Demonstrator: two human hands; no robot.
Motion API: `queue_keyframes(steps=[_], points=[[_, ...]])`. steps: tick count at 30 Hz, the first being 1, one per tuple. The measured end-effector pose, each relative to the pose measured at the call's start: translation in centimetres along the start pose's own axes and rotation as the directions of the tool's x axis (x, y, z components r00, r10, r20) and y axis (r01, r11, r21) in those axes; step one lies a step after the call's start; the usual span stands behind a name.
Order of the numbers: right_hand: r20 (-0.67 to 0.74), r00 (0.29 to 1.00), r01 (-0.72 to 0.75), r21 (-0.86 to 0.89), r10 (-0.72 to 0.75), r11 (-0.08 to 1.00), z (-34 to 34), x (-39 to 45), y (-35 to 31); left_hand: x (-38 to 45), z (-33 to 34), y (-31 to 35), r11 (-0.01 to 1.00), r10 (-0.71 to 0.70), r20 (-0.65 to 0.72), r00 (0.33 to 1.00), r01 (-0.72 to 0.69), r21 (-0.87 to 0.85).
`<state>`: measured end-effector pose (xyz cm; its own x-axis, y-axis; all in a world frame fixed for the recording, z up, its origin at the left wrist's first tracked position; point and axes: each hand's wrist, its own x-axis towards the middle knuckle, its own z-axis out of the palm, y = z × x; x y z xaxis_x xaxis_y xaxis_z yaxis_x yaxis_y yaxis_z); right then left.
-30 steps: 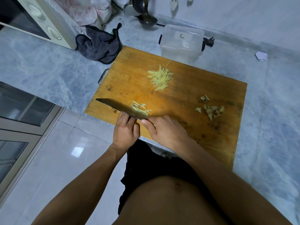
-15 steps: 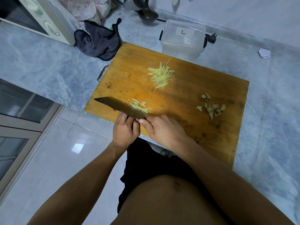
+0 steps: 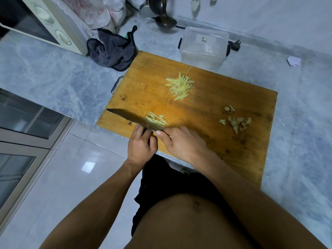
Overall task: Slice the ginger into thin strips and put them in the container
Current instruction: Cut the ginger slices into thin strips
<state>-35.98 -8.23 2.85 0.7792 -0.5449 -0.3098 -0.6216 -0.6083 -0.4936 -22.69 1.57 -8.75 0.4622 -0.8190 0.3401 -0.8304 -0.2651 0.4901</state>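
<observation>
Gripping the cleaver [image 3: 133,119], the right hand [image 3: 181,142] strips ginger [image 3: 156,120] the left hand [image 3: 142,145] steadies at the board's [image 3: 206,108] near edge; cut strips [image 3: 180,86] wait, the container [image 3: 203,46] unfilled.

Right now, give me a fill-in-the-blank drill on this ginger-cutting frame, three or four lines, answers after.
1. The right hand holds the ____ over the small ginger pile.
2. The plastic container stands beyond the far edge of the ____.
3. The larger pile of strips lies ____ the container than the small pile does.
4. The left hand wears a ____ on one finger.

Answers: knife; cutting board; nearer; ring
</observation>
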Motion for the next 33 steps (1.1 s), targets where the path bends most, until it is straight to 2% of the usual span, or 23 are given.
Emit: queue_keyframes(steps=[21, 33], points=[[0.016, 0.999, -0.037, -0.001, 0.037, 0.999, 0.4, 0.9, -1.0, 0.0, -0.1, 0.6, 1.000, -0.014, -0.073, 0.997, 0.014, 0.002], [0.012, 0.999, -0.040, 0.026, 0.040, 0.999, -0.4, 0.2, -0.6, 0.0, 0.0, 0.9, 1.000, -0.019, -0.066, 0.998, 0.018, -0.024]])
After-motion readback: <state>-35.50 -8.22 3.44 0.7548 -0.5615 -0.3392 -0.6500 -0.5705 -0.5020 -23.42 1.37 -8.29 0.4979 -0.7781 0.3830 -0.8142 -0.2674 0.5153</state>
